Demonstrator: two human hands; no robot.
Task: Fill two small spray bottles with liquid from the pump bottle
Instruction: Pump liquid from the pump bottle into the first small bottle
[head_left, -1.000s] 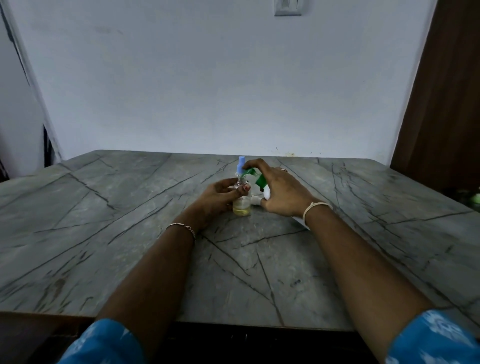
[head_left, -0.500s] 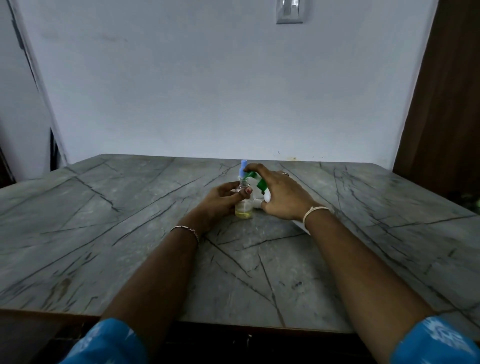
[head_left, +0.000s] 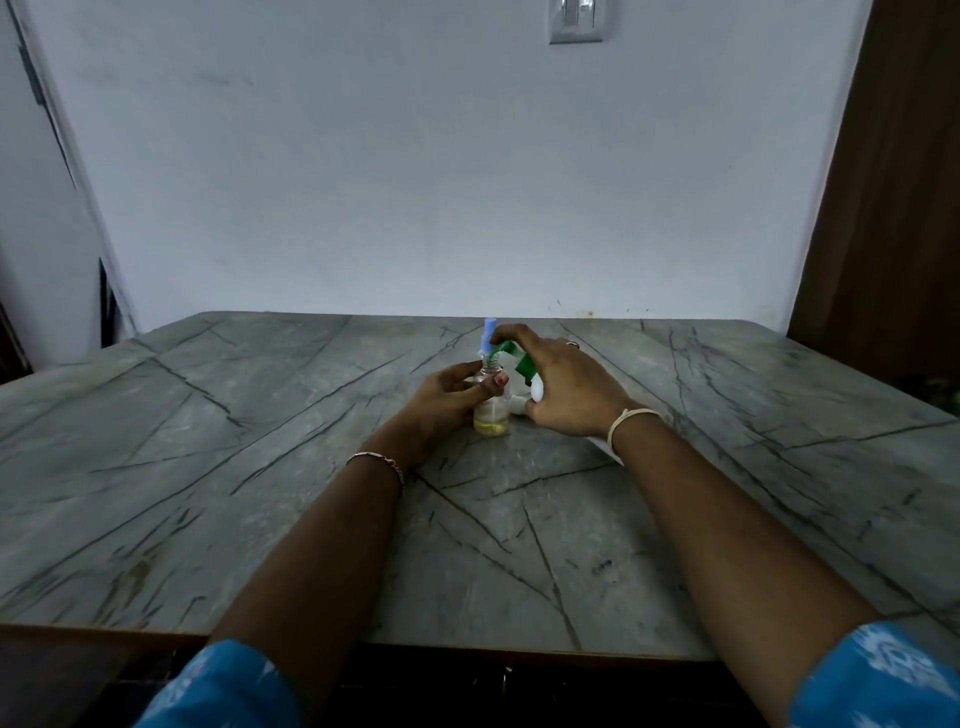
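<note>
Hands meet near the middle of the desk (head_left: 208, 467), with both of your forearms stretched forward out of blue sleeves (head_left: 223, 686).

Your left hand (head_left: 452, 397) lies low on its side, and its fingers (head_left: 462, 376) and thumb are curled around the small clear bottle (head_left: 491, 415). This bottle stands upright on the desk and has a little yellow liquid at the bottom.

Your right hand (head_left: 566, 395) comes from the right with the wrist a bit raised. Its fingers are bent over the green and white pump bottle (head_left: 523, 368) and grip it, and the index finger lies on top of the green pump head. The pump bottle is tilted to the left, so its nozzle is just over the neck of the small bottle.

A blue spray top (head_left: 488, 332) shows just behind the nozzle, but what is under it is hidden. A thin bracelet (head_left: 376, 460) is on your left wrist and a pale band (head_left: 628, 418) on your right.
</note>
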